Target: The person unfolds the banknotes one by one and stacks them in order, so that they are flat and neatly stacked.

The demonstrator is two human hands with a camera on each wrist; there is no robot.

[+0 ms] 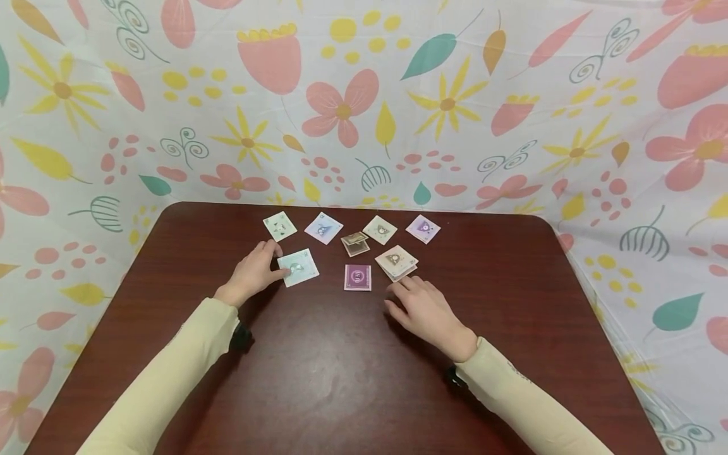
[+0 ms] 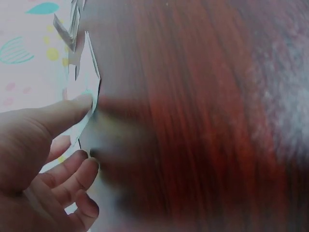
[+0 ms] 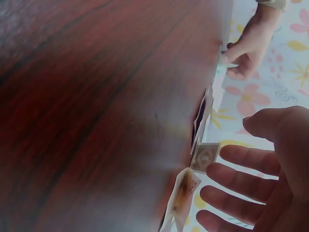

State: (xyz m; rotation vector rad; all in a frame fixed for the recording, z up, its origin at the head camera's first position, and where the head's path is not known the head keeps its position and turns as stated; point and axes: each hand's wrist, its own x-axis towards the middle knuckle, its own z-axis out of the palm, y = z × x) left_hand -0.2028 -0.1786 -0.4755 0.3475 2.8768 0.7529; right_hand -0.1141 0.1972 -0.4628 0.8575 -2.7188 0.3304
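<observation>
With thumb and forefinger my left hand (image 1: 254, 273) pinches the edge of a pale green card (image 1: 301, 268). In the left wrist view the thumb lies on that card (image 2: 86, 82), and the other fingers curl loosely below. My right hand (image 1: 425, 311) holds nothing; its fingers are spread and relaxed beside a beige card (image 1: 396, 260) with a brown triangular print, which looks folded. Whether the fingertips touch it I cannot tell. Between the hands lies a purple card (image 1: 357, 278). Behind it a small brown card (image 1: 356, 243) stands partly folded.
Along the far edge of the dark wooden table (image 1: 318, 379) lie a green-printed card (image 1: 280, 226), a blue one (image 1: 323, 227), a cream one (image 1: 380, 230) and a violet one (image 1: 423, 229). A flower-patterned cloth (image 1: 341, 170) hangs right behind the table.
</observation>
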